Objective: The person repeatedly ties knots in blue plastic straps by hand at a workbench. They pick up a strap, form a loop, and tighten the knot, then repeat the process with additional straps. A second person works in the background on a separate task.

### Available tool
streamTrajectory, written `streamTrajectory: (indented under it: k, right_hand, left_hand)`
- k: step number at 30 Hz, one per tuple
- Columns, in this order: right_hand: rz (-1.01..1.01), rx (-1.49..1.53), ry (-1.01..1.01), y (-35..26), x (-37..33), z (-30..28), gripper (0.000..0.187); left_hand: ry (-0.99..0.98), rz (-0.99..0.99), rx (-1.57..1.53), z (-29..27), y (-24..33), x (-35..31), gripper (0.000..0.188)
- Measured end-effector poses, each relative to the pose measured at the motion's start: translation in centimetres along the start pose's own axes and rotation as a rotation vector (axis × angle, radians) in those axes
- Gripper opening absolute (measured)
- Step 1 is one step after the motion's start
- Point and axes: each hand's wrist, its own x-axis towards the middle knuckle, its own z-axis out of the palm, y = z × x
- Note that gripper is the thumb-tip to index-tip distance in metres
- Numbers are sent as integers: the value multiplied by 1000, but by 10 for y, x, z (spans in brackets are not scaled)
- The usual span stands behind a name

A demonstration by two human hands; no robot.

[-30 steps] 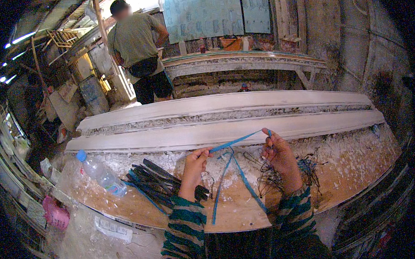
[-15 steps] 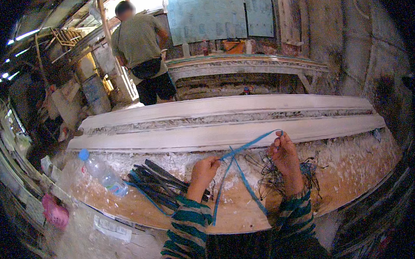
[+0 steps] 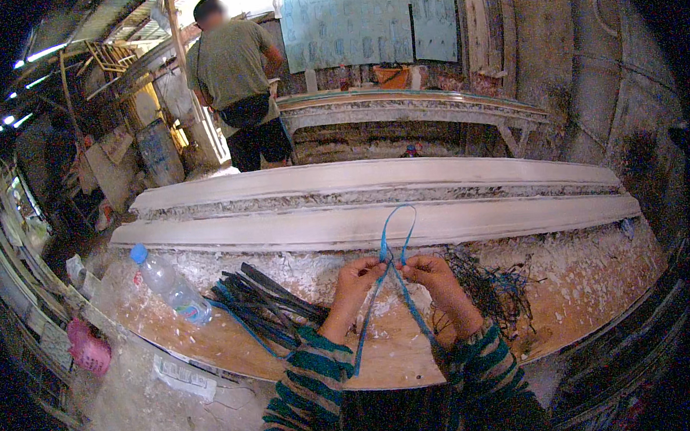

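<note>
Both my hands meet over the middle of the worktable, pinching a thin blue strap (image 3: 411, 309). My left hand (image 3: 356, 283) is closed on it at the left of the crossing. Close beside it, my right hand (image 3: 438, 283) grips the other side. Above the fingertips the strap forms an upright loop, and two tails hang below, spread toward the table's front edge. Left of my left hand lies a bundle of black and blue strips (image 3: 268, 300). A tangle of thin dark cords (image 3: 510, 293) lies beyond and beside my right hand.
A clear plastic bottle with a blue cap (image 3: 167, 281) lies on the left of the plaster-smeared worktable (image 3: 397, 359). Two long white moulded lengths (image 3: 284, 227) run across its far side. Behind, a person (image 3: 235, 81) stands by another bench (image 3: 402, 109). A pink container (image 3: 89, 348) sits lower left.
My right hand has come down and left to meet my left hand. The strap's stretched upper end is now bent into a loop. My left hand has shifted slightly right.
</note>
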Motion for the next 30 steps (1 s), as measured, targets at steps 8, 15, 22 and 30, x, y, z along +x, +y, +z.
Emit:
streamTrajectory:
  k: [8, 15, 22, 30]
  right_hand:
    - [-12, 217, 58, 3, -3, 9, 15]
    - [-10, 113, 63, 0, -2, 12, 13]
    - [-102, 7, 85, 2, -1, 15, 10]
    - [-126, 28, 81, 1, -1, 16, 9]
  left_hand:
    - [-163, -28, -187, 9, -10, 0, 18]
    - [-137, -53, -206, 10, -13, 0, 20]
    - [-146, -69, -227, 9, -15, 1, 21]
    - [-173, -63, -221, 10, -11, 0, 20]
